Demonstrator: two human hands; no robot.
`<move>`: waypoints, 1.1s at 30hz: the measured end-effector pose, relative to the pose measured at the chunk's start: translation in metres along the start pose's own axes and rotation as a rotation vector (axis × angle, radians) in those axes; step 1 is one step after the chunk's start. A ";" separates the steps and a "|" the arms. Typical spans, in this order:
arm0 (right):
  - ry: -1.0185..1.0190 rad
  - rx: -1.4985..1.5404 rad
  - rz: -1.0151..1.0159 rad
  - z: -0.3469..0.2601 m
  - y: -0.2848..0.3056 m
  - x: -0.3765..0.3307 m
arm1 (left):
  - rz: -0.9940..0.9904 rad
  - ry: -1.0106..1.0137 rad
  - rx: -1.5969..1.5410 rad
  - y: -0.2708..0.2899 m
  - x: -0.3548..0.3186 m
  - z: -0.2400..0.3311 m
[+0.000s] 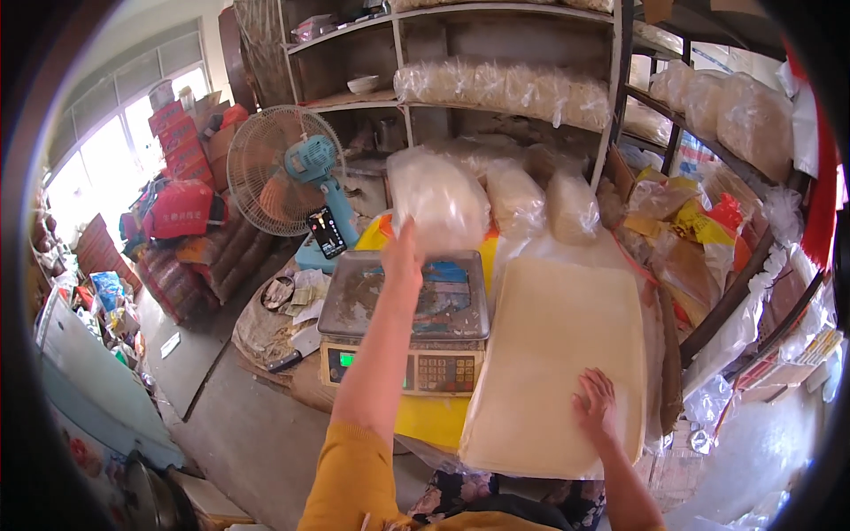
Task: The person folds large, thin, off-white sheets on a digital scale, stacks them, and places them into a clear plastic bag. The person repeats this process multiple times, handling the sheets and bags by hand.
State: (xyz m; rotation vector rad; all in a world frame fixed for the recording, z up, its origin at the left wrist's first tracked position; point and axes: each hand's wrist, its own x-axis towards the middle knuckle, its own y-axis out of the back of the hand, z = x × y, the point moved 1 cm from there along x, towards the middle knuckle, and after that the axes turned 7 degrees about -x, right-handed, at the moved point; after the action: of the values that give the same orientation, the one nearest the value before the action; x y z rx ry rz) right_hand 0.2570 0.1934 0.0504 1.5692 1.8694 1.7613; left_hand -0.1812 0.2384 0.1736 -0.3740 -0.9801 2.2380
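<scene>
My left hand (403, 258) reaches forward over the scale and grips the near side of a clear plastic bag (440, 199) with pale contents. The bag is slightly blurred and held above the far edge of the metal weighing tray (363, 296). Below the tray, the digital scale's front (447, 373) shows a keypad and a lit green display, partly covered by my forearm. My right hand (596, 405) rests with fingers apart on a stack of thin, cream-coloured sheets (562, 336). Two more filled bags, one (516, 199) beside the other (573, 205), lie beyond the stack.
A blue fan (310, 159) stands left of the scale, with a phone (328, 232) before it. A knife (297, 348) lies near the scale's left side. Shelves at the back carry a row of filled bags (505, 87). Crumpled packaging (699, 230) fills the right side.
</scene>
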 end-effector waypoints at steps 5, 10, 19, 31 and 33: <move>-0.041 -0.006 -0.018 -0.004 0.005 0.001 | -0.056 -0.574 0.632 0.003 0.004 -0.039; -0.011 -0.010 -0.015 -0.004 0.009 0.000 | -0.469 -0.585 0.743 0.025 -0.144 -0.058; -0.008 0.072 0.021 0.006 -0.002 -0.002 | -0.391 -0.038 0.583 0.121 -0.283 -0.077; 0.571 -0.044 -0.330 -0.125 0.001 -0.034 | -0.490 0.278 0.162 0.148 -0.308 -0.088; 0.600 0.009 -0.339 -0.120 -0.002 -0.031 | -0.500 0.225 0.287 0.147 -0.312 -0.089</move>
State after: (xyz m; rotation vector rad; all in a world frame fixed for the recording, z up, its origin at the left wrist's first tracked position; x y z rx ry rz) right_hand 0.1871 0.0925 0.0693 0.6878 2.2093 2.2003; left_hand 0.0270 0.0041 0.0047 -0.2156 -0.5471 1.7975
